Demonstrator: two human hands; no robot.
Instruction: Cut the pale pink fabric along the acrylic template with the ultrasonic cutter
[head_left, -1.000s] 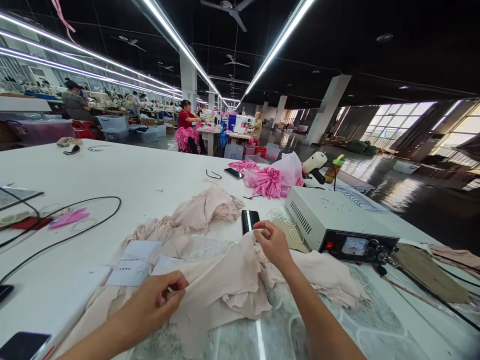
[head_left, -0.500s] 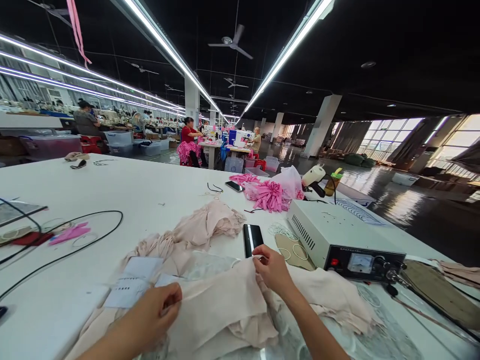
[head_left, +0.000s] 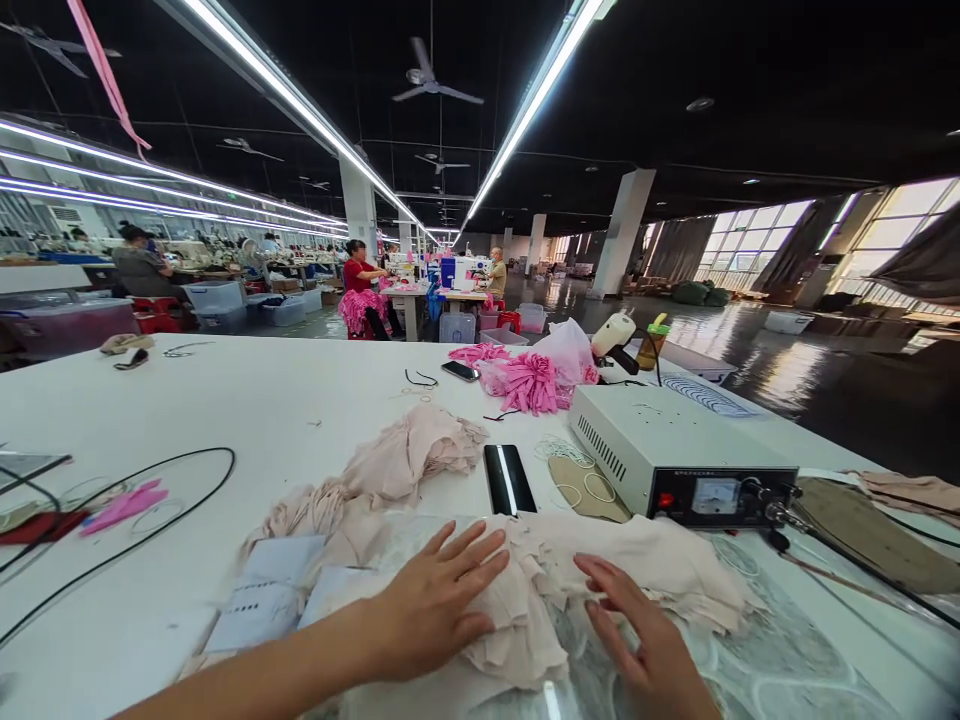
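My left hand (head_left: pixel 435 600) lies flat with fingers spread on a pile of pale pink fabric (head_left: pixel 525 590) at the near edge of the white table (head_left: pixel 247 400). My right hand (head_left: pixel 645 640) rests open on the same fabric, a little to the right, fingers stretched out. Neither hand grips anything. A second heap of the same pale pink fabric (head_left: pixel 405 460) lies just beyond the left hand. A black phone (head_left: pixel 508 478) lies between the heaps and the grey box.
A grey power unit with a dial (head_left: pixel 675 455) stands to the right, cables trailing from it. Pink ruffled pieces (head_left: pixel 529 380), another phone (head_left: pixel 460 370), a black cable loop (head_left: pixel 150 500) and paper tags (head_left: pixel 259 590) lie around. Other people sit at sewing stations far behind.
Both hands let go of the fabric edge they were pinching and now lie flat on the pile. The left hand moved right, the right hand dropped down nearer to me.
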